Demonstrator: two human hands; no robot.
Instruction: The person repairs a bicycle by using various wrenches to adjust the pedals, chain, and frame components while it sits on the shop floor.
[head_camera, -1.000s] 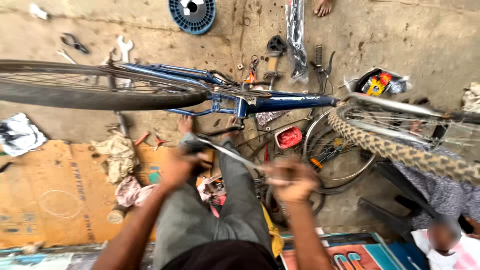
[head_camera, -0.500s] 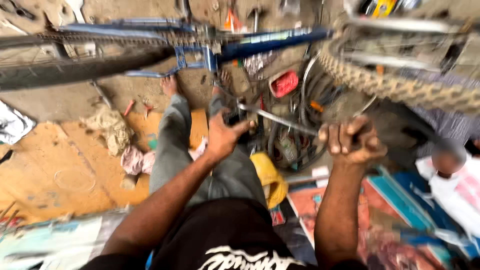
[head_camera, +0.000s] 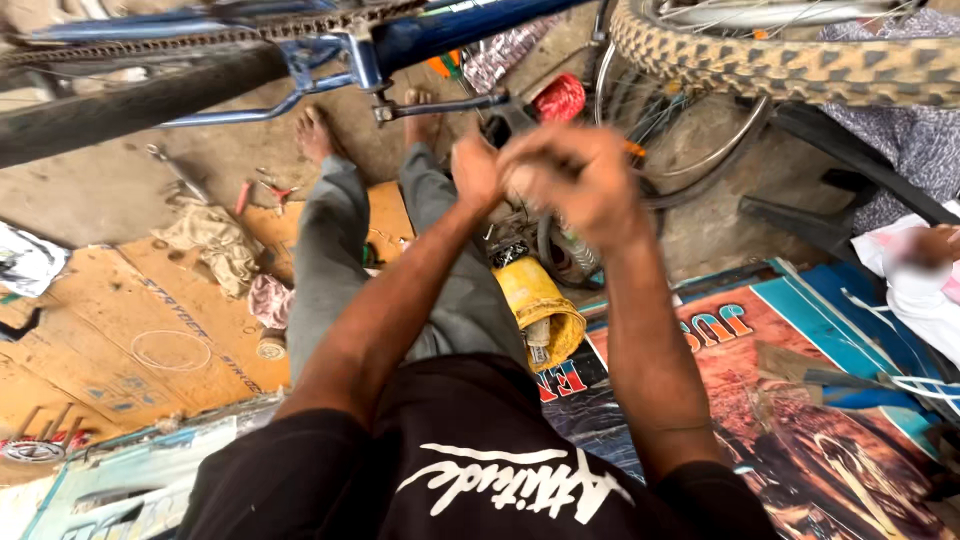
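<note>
Bicycle frame (head_camera: 470, 30) and knobby tyre (head_camera: 790, 65) overhead, seen closer than a second ago. Both hands, then spread apart along a thin metal rod, have come together: left hand (head_camera: 478, 170) and right hand (head_camera: 570, 180) meet, fingers curled; blur hides the rod and any grip.

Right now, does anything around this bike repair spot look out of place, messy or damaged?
Yes. The blue bicycle frame sits upturned overhead, chain uppermost. Small hand tools and crumpled rags lie scattered over the flattened cardboard, and a yellow container lies tipped on its side by the person's leg. Both hands are motion-blurred.
</note>
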